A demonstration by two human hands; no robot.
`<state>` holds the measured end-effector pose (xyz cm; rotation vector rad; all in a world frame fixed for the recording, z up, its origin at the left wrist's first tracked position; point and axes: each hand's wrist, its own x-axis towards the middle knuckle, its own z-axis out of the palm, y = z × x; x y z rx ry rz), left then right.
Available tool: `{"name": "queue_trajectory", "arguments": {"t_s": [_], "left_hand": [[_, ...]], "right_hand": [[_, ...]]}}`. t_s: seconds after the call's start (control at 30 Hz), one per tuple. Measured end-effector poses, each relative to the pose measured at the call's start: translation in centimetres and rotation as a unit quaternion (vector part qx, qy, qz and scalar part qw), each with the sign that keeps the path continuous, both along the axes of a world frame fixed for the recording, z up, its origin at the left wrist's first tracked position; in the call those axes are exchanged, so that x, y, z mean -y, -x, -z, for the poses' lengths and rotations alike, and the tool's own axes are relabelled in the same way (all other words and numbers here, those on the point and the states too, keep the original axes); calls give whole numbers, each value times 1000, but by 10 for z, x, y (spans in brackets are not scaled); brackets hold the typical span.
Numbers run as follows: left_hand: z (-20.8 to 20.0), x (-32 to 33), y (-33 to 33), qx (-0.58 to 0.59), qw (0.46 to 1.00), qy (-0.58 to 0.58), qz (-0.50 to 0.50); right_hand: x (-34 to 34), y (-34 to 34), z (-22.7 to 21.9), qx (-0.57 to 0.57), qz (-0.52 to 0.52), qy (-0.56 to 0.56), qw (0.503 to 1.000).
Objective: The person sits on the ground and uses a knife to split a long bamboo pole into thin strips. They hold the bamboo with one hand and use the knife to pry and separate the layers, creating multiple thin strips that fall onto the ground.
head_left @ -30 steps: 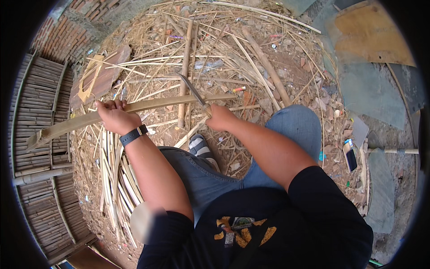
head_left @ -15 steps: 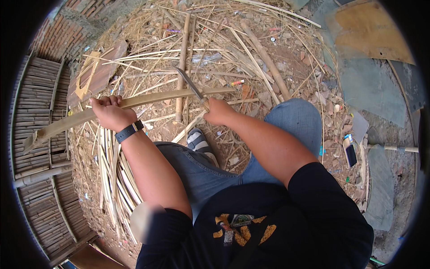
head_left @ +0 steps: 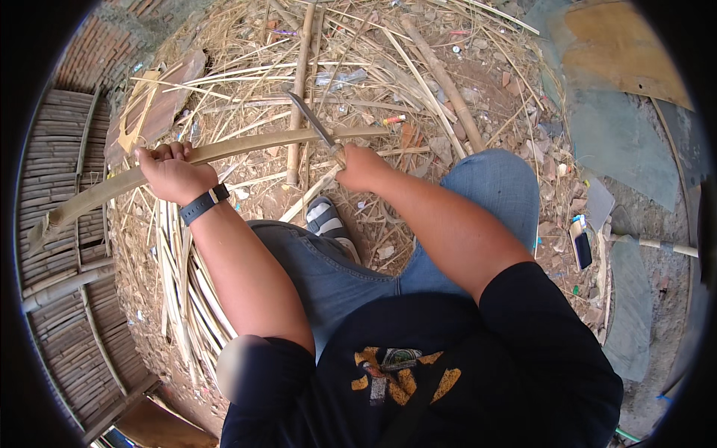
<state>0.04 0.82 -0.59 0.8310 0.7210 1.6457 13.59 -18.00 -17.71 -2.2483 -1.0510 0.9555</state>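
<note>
My left hand (head_left: 175, 175) is wrapped round a long split bamboo strip (head_left: 258, 143), which runs from the far left to just past the middle. A dark watch band is on that wrist. In my right hand (head_left: 360, 167) is the handle of a knife with a long, curved-tip blade (head_left: 311, 118). The blade slants up and to the left, crossing the strip near its right end. Whether its edge bites into the bamboo I cannot tell.
A bundle of thin bamboo strips (head_left: 188, 299) lies left of my legs. Two poles (head_left: 447, 84) rest on the littered ground ahead. At right are a phone (head_left: 582, 249) and grey sheets (head_left: 621, 142); a bamboo-slat panel (head_left: 63, 172) stands at left.
My left hand has shifted slightly left, taking the bamboo strip with it. The right hand and knife are nearly where they were; the whole view has moved a little.
</note>
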Motion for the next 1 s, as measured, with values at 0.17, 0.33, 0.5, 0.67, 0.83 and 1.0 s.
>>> {"name": "queue_trajectory", "arguments": {"t_s": [0.17, 0.33, 0.5, 0.67, 0.83, 1.0], "left_hand": [[-1, 2, -2, -7, 1000, 9, -9], [3, -2, 0, -6, 1000, -7, 4], [0, 0, 0, -13, 1000, 2, -1], [1, -1, 0, -16, 1000, -4, 5], [-1, 1, -1, -13, 1000, -1, 2], [0, 0, -1, -8, 1000, -5, 2]], "right_hand": [[0, -1, 3, 8, -7, 1, 1000], [0, -1, 1, 4, -6, 7, 1000], [-1, 0, 2, 6, -8, 6, 1000], [0, 0, 1, 15, -10, 8, 1000], [0, 0, 0, 8, -10, 13, 1000], [-1, 0, 3, 8, -7, 12, 1000]]}}
